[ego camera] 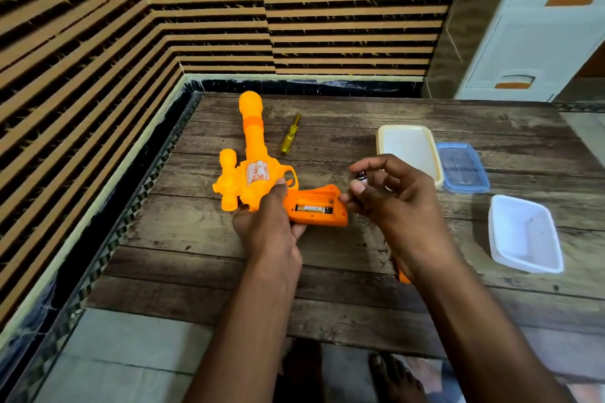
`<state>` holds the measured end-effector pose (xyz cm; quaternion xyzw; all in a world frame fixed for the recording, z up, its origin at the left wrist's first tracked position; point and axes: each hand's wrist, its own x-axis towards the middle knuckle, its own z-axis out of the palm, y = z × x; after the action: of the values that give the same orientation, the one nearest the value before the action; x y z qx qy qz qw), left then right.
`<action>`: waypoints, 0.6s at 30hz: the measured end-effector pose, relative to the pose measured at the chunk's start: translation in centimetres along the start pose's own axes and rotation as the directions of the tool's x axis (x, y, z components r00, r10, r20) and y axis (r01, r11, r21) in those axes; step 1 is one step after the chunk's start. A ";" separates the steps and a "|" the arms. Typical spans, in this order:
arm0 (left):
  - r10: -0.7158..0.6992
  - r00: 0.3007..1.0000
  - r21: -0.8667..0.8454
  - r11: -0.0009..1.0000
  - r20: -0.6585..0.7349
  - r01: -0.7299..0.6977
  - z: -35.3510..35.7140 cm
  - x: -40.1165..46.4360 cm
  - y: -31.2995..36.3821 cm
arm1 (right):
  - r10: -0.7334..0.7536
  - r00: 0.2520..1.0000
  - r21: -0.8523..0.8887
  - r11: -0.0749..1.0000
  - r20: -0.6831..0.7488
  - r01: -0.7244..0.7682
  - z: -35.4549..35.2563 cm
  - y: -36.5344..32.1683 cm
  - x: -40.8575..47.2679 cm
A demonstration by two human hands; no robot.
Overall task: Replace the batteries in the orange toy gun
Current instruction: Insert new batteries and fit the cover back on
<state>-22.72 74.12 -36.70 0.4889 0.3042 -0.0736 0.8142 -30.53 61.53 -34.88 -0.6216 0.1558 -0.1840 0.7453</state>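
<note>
The orange plastic toy gun [253,170] lies on its side left of the frame's centre, on the dark wooden plank table [327,271]. Its long barrel runs up the frame toward the striped wall, muzzle at the top; the grip [319,206] juts to the right, at roughly a right angle to the barrel. The battery compartment in the grip faces up with its cover off, and one gold-and-black cylindrical battery [313,209] lies in it lengthwise along the grip, in the slot nearer the bottom of the frame; the slot above it looks unfilled.

The left hand [270,226] grasps the gun body where barrel and grip meet, thumb on top. The right hand [389,196], just right of the grip, pinches a second small battery [361,177] between thumb and fingertips, only its dark end showing.

A small yellow-handled screwdriver [289,136] lies above, just right of the barrel. To the right sit a cream rectangular plastic lid [409,147] and a translucent blue lid [463,168], touching side by side. Lower right, a white rectangular plastic tub [523,234] stands open; I cannot make out anything in it.
</note>
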 end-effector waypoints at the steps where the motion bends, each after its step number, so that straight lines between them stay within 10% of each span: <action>1: 0.002 1.000 -0.002 1.000 0.000 -0.002 0.0 0.0 -0.1 | -0.069 0.998 -0.077 0.995 0.000 0.069 0.2 0.1 0.0; 8: 0.037 0.999 0.022 0.999 -0.009 -0.037 0.0 0.1 -0.3 | -0.407 0.913 -0.555 0.752 0.033 0.356 0.7 1.5 0.4; 18: 0.077 0.997 0.055 0.996 -0.017 -0.076 0.0 0.3 -0.8 | -0.410 0.866 -0.703 0.524 0.287 0.481 2.1 2.0 0.4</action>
<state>-22.84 73.75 -37.44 0.5226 0.2911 -0.0460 0.8000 -29.07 63.44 -36.46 -0.8995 0.0215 -0.2593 0.3511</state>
